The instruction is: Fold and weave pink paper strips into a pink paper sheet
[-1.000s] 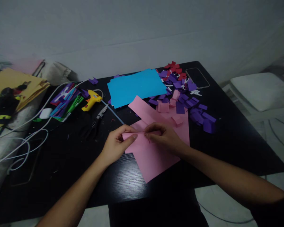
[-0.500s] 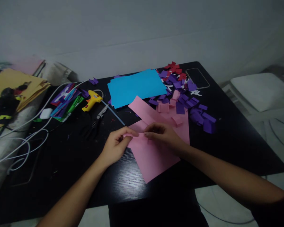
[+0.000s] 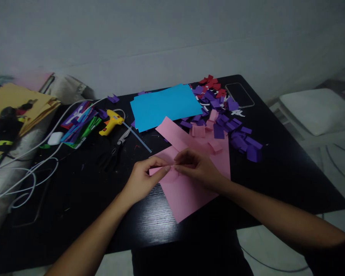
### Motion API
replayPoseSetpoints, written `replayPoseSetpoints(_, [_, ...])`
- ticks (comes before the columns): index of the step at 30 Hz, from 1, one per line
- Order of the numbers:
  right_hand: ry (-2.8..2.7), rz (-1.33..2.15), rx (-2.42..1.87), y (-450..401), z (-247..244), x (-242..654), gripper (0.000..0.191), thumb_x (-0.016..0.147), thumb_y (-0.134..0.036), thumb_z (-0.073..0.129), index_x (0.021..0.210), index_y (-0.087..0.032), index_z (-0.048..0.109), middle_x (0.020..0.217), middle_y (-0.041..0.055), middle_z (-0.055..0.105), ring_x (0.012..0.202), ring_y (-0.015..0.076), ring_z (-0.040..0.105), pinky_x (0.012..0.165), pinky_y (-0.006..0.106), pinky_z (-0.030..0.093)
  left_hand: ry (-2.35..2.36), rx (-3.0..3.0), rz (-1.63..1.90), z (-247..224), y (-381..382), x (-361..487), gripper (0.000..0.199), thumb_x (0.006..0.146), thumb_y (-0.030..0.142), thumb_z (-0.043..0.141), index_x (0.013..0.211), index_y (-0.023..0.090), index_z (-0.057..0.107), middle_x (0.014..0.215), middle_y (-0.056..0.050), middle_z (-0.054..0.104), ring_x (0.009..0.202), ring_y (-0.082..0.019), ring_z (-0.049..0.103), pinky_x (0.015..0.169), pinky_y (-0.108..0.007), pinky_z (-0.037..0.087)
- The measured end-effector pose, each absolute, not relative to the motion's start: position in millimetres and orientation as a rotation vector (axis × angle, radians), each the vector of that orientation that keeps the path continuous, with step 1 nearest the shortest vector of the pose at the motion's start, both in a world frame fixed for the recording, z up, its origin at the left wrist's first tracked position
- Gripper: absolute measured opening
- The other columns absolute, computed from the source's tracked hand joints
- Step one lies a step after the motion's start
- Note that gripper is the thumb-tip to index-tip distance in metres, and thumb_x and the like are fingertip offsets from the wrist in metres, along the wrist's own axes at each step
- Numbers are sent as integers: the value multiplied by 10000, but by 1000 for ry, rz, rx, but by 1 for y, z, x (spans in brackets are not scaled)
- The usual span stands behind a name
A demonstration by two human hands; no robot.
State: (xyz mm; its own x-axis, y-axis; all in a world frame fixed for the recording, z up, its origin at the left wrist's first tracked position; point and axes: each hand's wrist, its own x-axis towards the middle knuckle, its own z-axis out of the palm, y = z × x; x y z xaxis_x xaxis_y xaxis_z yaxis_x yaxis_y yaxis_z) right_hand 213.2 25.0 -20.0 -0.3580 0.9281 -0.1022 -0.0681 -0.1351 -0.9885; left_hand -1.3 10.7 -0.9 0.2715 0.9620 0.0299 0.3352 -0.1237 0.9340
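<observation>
Here, my left hand [image 3: 142,176] and right hand [image 3: 202,168] both pinch the pink paper strip [image 3: 171,174], close together over the big pink sheet [image 3: 186,199] on the desk [image 3: 83,214], I guess so the thin strip can't slip away.

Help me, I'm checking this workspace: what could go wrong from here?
The held pink paper, pinched by the left hand and right hand, might crease crookedly, being partly hidden. The right hand could nudge the loose pink piece beside it. The left hand might bump the glue stick jutting from the glue gun.
</observation>
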Motion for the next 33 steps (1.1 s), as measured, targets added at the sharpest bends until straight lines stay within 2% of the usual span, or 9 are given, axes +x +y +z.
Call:
replayPoseSetpoints(4, [-1391,1598,-1016,24,-19,212,205,812,-290,820,941,-199,689,902,19,704,848,158,695,844,343,587,1228,1689,824,-1,11,-1,130,930,295,720,880,189,774,833,-22,786,766,-169,716,738,-272,551])
replayPoseSetpoints(10, [-1311,1690,-989,23,-21,212,254,777,-307,867,912,-199,681,885,12,714,849,162,707,793,321,592,1216,1637,836,0,12,-2,123,909,288,737,870,184,790,838,-29,794,773,-172,717,745,-272,550])
replayPoseSetpoints(12, [-1270,1708,-1004,25,-23,212,268,760,-306,879,911,-201,685,876,7,714,831,155,703,772,309,590,1225,1596,853,0,16,-6,135,895,299,746,844,181,787,774,-21,769,697,-152,678,660,-248,521])
replayPoseSetpoints(15, [-1224,1711,-1042,29,-24,214,284,740,-324,892,912,-202,702,879,12,720,814,154,698,748,304,591,1266,1492,899,1,23,-15,205,877,353,762,782,171,758,585,19,645,505,-99,525,482,-207,383])
replayPoseSetpoints(17, [-1222,1711,-1074,31,-23,216,282,742,-337,889,920,-202,718,891,22,728,824,163,700,749,311,595,1284,1443,930,2,28,-21,230,859,376,779,771,164,757,564,21,618,484,-90,493,466,-204,360])
replayPoseSetpoints(23, [-1292,1700,-1134,32,-19,218,238,767,-314,862,959,-207,770,939,39,756,868,181,705,774,331,593,1302,1355,1006,3,32,-25,231,876,371,772,792,158,741,622,-14,688,572,-128,625,576,-233,499])
replayPoseSetpoints(28, [-1266,1658,-1064,34,-17,217,235,808,-351,836,997,-218,791,999,46,772,927,196,708,843,358,578,1233,1186,1097,-4,33,-24,214,956,375,679,905,168,692,670,1,688,568,-122,636,594,-242,534])
replayPoseSetpoints(33, [-1150,1710,-1027,35,-17,216,261,773,-308,855,1010,-231,775,1045,31,764,985,207,711,927,376,554,1111,1153,923,-7,28,-16,218,928,348,675,1004,145,661,850,-69,738,716,-178,712,677,-309,590])
